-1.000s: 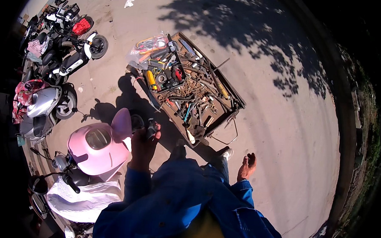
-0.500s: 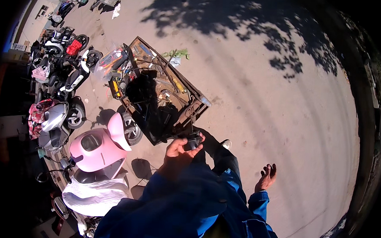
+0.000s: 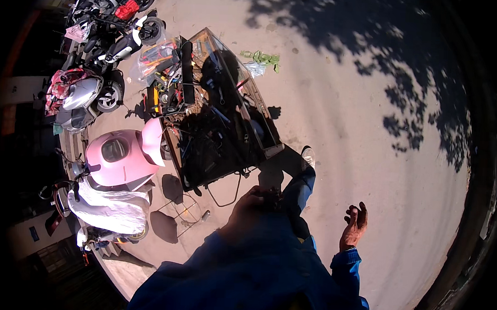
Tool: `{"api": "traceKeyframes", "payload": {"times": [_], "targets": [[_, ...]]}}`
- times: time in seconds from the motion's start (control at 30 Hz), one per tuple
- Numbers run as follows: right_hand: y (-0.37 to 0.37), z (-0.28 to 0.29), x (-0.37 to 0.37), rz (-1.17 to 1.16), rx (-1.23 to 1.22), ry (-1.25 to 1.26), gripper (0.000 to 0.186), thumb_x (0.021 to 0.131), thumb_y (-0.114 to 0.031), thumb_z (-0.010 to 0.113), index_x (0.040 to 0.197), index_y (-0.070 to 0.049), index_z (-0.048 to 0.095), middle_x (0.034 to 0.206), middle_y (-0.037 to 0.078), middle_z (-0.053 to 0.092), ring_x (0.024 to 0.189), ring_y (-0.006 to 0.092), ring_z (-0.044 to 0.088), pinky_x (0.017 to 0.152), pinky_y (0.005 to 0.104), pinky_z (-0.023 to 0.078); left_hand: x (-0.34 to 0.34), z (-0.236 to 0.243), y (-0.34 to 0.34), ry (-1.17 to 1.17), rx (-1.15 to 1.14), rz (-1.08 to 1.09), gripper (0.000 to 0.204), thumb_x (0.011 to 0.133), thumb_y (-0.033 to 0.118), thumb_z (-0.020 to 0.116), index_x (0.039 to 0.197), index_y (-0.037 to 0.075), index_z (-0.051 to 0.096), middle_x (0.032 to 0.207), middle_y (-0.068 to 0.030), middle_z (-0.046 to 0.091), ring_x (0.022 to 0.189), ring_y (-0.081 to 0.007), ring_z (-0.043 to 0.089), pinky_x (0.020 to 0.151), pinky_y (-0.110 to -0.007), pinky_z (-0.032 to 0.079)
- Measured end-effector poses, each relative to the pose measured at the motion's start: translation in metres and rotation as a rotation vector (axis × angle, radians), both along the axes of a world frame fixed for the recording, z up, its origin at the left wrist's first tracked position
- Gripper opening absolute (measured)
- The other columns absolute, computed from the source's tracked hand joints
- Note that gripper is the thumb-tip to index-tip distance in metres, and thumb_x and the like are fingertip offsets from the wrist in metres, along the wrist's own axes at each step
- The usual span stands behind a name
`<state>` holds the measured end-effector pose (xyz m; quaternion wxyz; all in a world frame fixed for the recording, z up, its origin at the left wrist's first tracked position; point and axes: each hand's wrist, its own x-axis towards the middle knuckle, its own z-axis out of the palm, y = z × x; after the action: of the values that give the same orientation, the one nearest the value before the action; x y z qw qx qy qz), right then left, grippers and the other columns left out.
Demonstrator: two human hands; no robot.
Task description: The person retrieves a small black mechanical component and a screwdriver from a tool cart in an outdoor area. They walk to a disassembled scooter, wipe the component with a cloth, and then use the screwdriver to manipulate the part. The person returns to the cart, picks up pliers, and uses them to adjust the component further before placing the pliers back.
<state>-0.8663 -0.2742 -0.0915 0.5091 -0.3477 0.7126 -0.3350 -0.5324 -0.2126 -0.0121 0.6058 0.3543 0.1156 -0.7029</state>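
My left hand (image 3: 245, 209) is low in the centre, in shadow before my blue jacket, closed on a small dark object (image 3: 269, 197) whose kind I cannot make out. My right hand (image 3: 355, 226) hangs off to the right above the pavement (image 3: 385, 205), its fingers apart and loosely bent, holding nothing. A metal cart (image 3: 273, 149) full of tools lies just beyond my left hand, much of it in my shadow, with a clear plastic bag (image 3: 150, 59) of items at its far left.
A pink scooter (image 3: 107, 160) with a white sheet (image 3: 107, 207) stands close on the left, parked scooters (image 3: 84, 98) behind it. A wire frame (image 3: 187, 213) lies near it. Green leaves (image 3: 264, 58) lie beyond the cart; a dark edge (image 3: 478, 220) runs along the right.
I have moved along beside the cart, whose near part is now shadowed. My left hand, still holding the dark object, has shifted right and into shadow; my right hand has also moved rightward in view.
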Motion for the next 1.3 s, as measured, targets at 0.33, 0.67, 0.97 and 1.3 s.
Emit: {"api": "traceKeyframes", "payload": {"times": [0.33,0.67,0.97,1.3], "targets": [[-0.179,-0.035,-0.037,0.296,0.171,-0.185,0.050,0.108,-0.031,0.052,0.150,-0.006,0.044,0.136,0.021,0.059,0.121,0.0322,0.058,0.108,0.0528,0.046,-0.040,-0.002,-0.130,-0.151,-0.036,0.185,0.019,0.096,0.011,0.063,0.114,0.005,0.058,0.115,-0.0117,0.060,0.105,-0.0238,0.064,0.089,-0.039,0.059],[-0.386,0.007,0.058,0.646,0.165,-0.191,0.049,0.102,-0.018,0.056,0.147,-0.001,0.047,0.117,0.014,0.066,0.109,0.0273,0.064,0.099,0.0432,0.052,-0.027,0.051,-0.191,-0.192,-0.025,0.603,0.024,0.094,0.010,0.064,0.116,0.003,0.060,0.115,-0.0118,0.062,0.106,-0.0242,0.066,0.095,-0.039,0.058],[-0.522,0.033,0.100,0.945,0.162,-0.242,0.049,0.104,-0.012,0.057,0.149,0.000,0.045,0.120,0.018,0.065,0.108,0.0270,0.065,0.088,0.0405,0.057,-0.067,0.045,-0.288,-0.130,-0.093,0.936,0.026,0.093,0.013,0.065,0.117,0.002,0.060,0.122,-0.0142,0.063,0.113,-0.0255,0.065,0.103,-0.041,0.054],[-0.603,0.047,0.083,0.941,0.210,-0.021,0.043,0.102,-0.019,0.060,0.143,-0.008,0.054,0.110,0.006,0.068,0.096,0.0161,0.063,0.084,0.0379,0.049,-0.120,0.034,-0.346,-0.046,-0.008,1.042,0.027,0.091,0.011,0.062,0.116,0.004,0.060,0.112,-0.0128,0.065,0.101,-0.0244,0.063,0.091,-0.039,0.052]]}}
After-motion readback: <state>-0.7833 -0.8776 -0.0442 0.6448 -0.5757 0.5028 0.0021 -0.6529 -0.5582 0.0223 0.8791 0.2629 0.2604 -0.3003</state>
